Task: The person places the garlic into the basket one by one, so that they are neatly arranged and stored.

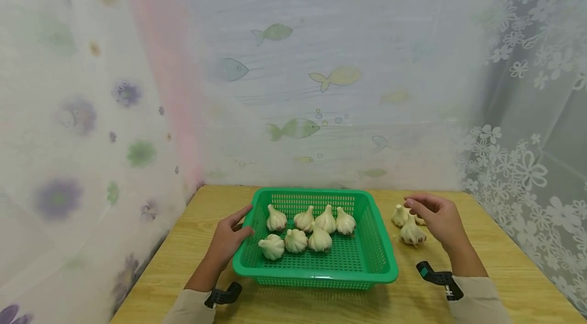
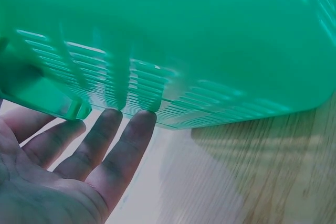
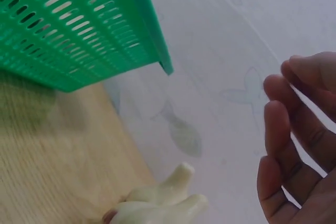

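Note:
A green plastic basket (image 1: 316,277) stands on the table, holding several garlic bulbs (image 1: 319,238). At its left side is my left hand (image 1: 224,240), its thumb and index finger at the rim. In the left wrist view, the extended fingers (image 2: 131,145) of that hand touch the slotted outer wall. My right hand (image 1: 437,219) hovers to the right of the basket, fingers loosely bent with nothing between them. Close beneath it on the table sit more garlic bulbs (image 1: 412,234), one partly hidden behind the others. The right wrist view shows garlic stems (image 3: 181,177) below the fingertips.
The wooden table (image 1: 477,242) extends around the basket. Behind it hangs a pale curtain (image 1: 293,84) printed with fish, with a floral sheet (image 1: 82,151) on the left and a sheer flowered one (image 1: 536,171) on the right.

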Action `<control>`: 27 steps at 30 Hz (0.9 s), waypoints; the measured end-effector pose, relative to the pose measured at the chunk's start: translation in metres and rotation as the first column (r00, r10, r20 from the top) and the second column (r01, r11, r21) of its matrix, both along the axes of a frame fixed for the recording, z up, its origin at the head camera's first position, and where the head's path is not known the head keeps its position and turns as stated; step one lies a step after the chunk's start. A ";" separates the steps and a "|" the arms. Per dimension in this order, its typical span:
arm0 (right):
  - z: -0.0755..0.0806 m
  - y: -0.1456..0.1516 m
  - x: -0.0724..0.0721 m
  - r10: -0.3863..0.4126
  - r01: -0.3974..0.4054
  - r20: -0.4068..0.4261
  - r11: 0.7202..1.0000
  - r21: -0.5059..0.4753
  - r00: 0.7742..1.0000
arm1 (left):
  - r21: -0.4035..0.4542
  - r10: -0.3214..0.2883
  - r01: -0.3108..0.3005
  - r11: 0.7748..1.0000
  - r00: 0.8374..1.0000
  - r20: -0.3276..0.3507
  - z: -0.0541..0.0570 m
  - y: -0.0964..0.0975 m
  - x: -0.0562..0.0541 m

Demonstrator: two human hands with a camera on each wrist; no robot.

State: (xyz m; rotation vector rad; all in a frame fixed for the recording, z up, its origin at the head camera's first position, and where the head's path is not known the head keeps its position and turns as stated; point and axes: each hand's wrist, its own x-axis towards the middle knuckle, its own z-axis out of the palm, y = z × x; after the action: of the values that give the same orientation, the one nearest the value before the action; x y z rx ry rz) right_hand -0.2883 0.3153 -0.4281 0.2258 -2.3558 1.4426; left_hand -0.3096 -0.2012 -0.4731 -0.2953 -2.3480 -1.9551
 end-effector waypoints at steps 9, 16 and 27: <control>0.001 0.004 0.003 -0.060 0.060 -0.024 0.998 -0.008 0.998 | 0.016 -0.006 0.006 1.000 1.000 0.008 -0.001 0.000 -0.001; -0.007 0.012 0.003 -0.072 0.073 0.002 0.997 -0.010 0.997 | -0.004 -0.009 0.009 1.000 1.000 0.003 -0.004 -0.001 0.001; -0.012 0.027 0.001 -0.050 0.043 0.093 0.996 0.073 0.994 | -0.007 -0.018 0.018 1.000 1.000 -0.010 -0.002 -0.002 -0.001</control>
State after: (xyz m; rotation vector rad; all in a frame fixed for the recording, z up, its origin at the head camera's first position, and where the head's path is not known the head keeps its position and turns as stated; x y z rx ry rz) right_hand -0.2875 0.3423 -0.4404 0.1226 -2.4738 1.3776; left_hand -0.3109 -0.2032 -0.4755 -0.3276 -2.3540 -1.9494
